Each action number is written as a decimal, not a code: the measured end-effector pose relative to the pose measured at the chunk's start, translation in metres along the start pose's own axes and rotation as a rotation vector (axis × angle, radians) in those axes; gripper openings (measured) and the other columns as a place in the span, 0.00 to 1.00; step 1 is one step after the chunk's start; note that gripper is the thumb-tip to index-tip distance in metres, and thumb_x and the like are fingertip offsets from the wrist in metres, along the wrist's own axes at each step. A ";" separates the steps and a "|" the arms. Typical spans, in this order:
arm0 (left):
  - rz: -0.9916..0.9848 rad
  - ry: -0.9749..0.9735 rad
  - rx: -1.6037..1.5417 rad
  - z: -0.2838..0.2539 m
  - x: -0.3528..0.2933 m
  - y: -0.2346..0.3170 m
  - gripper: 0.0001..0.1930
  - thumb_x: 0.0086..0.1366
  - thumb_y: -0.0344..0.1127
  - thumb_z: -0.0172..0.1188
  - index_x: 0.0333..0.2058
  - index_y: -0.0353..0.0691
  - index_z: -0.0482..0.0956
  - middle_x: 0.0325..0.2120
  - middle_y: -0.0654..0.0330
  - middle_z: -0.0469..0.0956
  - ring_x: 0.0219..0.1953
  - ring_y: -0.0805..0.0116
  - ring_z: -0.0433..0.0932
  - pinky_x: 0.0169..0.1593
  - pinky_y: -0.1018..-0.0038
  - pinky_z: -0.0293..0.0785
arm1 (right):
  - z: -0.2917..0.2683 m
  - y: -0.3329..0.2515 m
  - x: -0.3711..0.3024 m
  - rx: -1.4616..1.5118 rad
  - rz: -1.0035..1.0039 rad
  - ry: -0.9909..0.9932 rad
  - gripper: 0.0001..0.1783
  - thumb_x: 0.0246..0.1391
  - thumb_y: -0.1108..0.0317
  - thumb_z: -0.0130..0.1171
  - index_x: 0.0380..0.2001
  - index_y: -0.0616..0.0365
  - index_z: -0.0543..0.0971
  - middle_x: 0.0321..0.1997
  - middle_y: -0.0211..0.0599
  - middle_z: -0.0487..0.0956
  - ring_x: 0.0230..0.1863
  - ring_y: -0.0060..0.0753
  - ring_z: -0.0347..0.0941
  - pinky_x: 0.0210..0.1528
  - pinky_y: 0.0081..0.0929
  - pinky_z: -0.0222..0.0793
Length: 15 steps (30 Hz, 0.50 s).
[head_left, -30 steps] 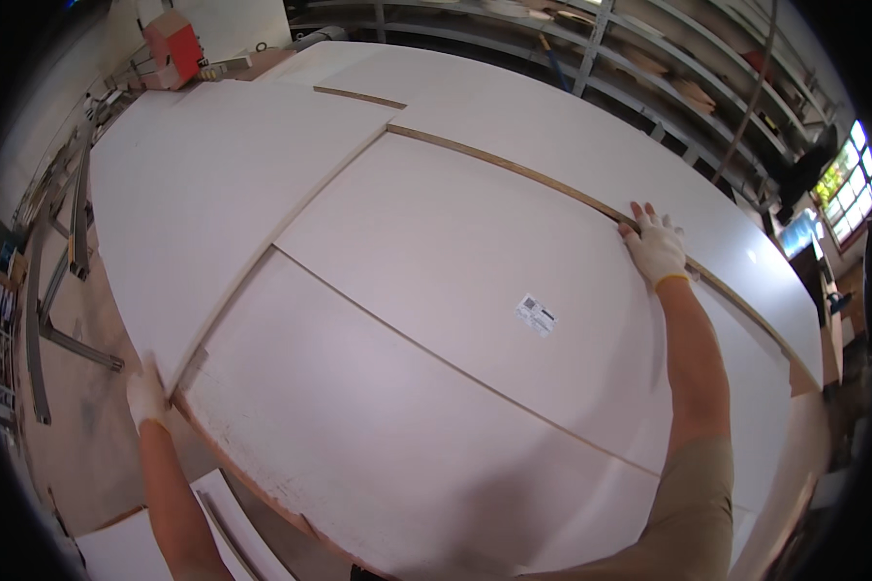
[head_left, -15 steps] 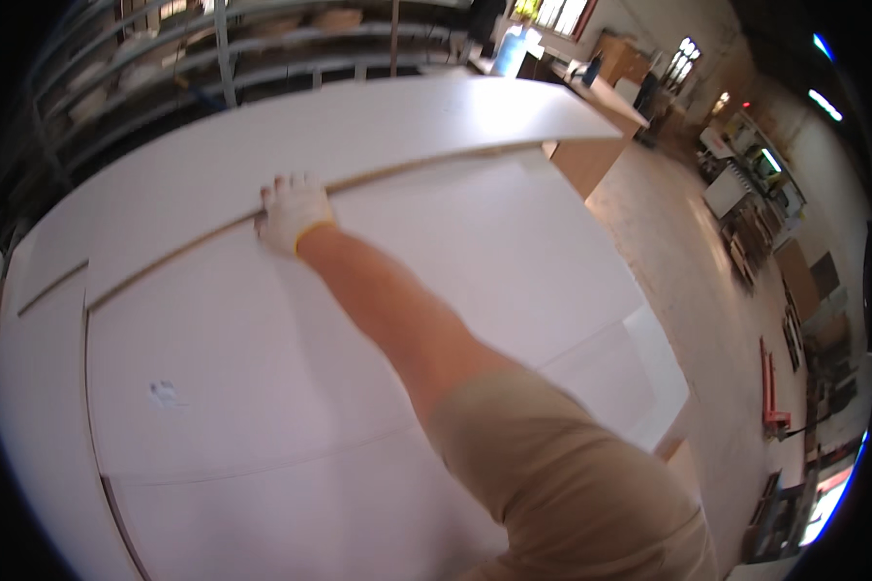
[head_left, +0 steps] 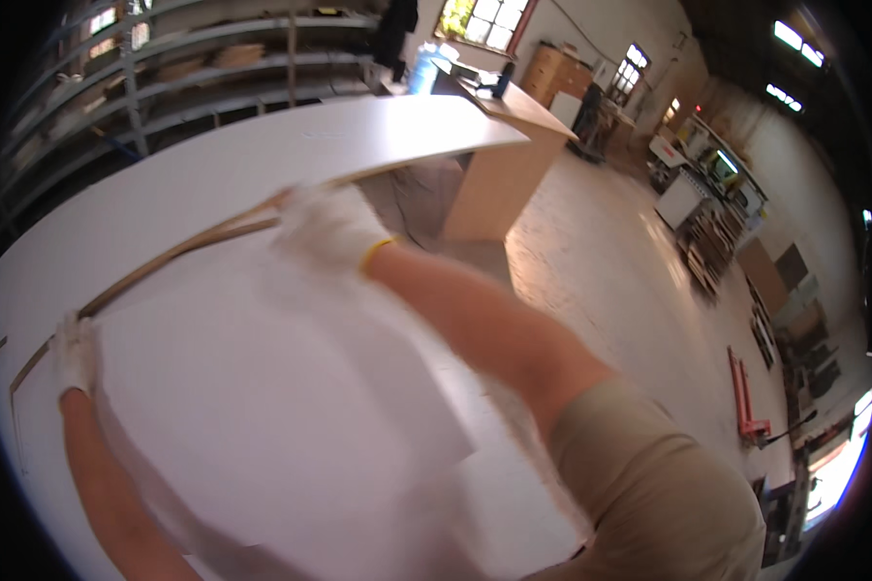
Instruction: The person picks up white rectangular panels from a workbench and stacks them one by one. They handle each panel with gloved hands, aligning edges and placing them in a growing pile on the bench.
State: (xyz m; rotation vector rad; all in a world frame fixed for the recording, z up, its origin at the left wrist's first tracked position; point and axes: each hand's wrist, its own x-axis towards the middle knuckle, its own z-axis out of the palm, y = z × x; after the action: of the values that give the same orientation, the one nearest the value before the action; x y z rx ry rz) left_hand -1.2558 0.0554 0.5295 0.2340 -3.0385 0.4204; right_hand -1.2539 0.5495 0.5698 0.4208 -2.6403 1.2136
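A large white panel (head_left: 252, 397) fills the space between my arms, raised at its far edge from the white sheets beneath. My right hand (head_left: 325, 232), in a white glove with a yellow cuff, is closed over the panel's far edge; motion blurs its fingers. At the panel's far left corner, my gloved left hand (head_left: 75, 353) grips the edge, its fingertips partly hidden. Past the panel lies another white board (head_left: 262, 150) with a brown edge, and a gap shows between the two.
Metal racks (head_left: 194, 73) with boards stand behind at the left. A wooden desk (head_left: 504, 174) is beyond the far right end of the white board. Along the right side are a machine (head_left: 707, 174), stacked boards (head_left: 704, 247) and a red pallet jack (head_left: 746, 402) on the concrete floor (head_left: 610, 281).
My left hand has come into view and taken hold of the panel's left corner. The panel has lifted and shifted, opening a gap at its far edge. The view has turned right.
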 end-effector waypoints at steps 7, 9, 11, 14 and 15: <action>0.131 0.300 0.031 -0.093 0.085 0.176 0.34 0.78 0.53 0.52 0.76 0.44 0.64 0.78 0.46 0.59 0.79 0.47 0.56 0.81 0.55 0.49 | -0.199 0.194 0.091 1.134 0.796 0.330 0.51 0.64 0.39 0.66 0.82 0.35 0.53 0.85 0.51 0.45 0.84 0.77 0.38 0.72 0.82 0.55; 0.231 0.291 -0.113 -0.122 0.090 0.256 0.33 0.77 0.52 0.52 0.73 0.41 0.68 0.76 0.46 0.61 0.78 0.47 0.59 0.81 0.58 0.52 | -0.215 0.257 0.110 1.252 0.711 0.257 0.53 0.63 0.37 0.67 0.82 0.33 0.51 0.86 0.52 0.41 0.84 0.80 0.37 0.72 0.83 0.54; 0.167 0.105 -0.222 -0.175 0.113 0.291 0.33 0.77 0.51 0.53 0.74 0.40 0.68 0.73 0.44 0.66 0.75 0.46 0.63 0.78 0.56 0.58 | -0.269 0.319 0.123 1.203 0.584 0.164 0.58 0.60 0.35 0.68 0.83 0.32 0.47 0.86 0.52 0.38 0.84 0.78 0.34 0.71 0.85 0.53; -0.009 -0.034 -0.615 -0.222 0.117 0.365 0.35 0.77 0.51 0.53 0.76 0.42 0.62 0.68 0.42 0.72 0.71 0.45 0.69 0.73 0.52 0.65 | -0.353 0.396 0.111 1.349 0.815 0.329 0.65 0.57 0.33 0.71 0.84 0.28 0.39 0.87 0.50 0.34 0.85 0.78 0.29 0.71 0.87 0.51; -0.106 -0.046 -0.634 -0.244 0.143 0.396 0.35 0.77 0.50 0.53 0.77 0.43 0.60 0.68 0.43 0.73 0.70 0.46 0.71 0.72 0.50 0.67 | -0.360 0.415 0.094 1.445 0.977 0.457 0.72 0.53 0.30 0.72 0.83 0.23 0.31 0.88 0.47 0.27 0.85 0.76 0.25 0.72 0.89 0.47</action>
State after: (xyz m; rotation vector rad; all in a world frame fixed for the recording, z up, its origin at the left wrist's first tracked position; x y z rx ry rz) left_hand -1.4488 0.4791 0.6712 0.3565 -2.9906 -0.5553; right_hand -1.4588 1.0663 0.5354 -0.9847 -1.0731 2.8347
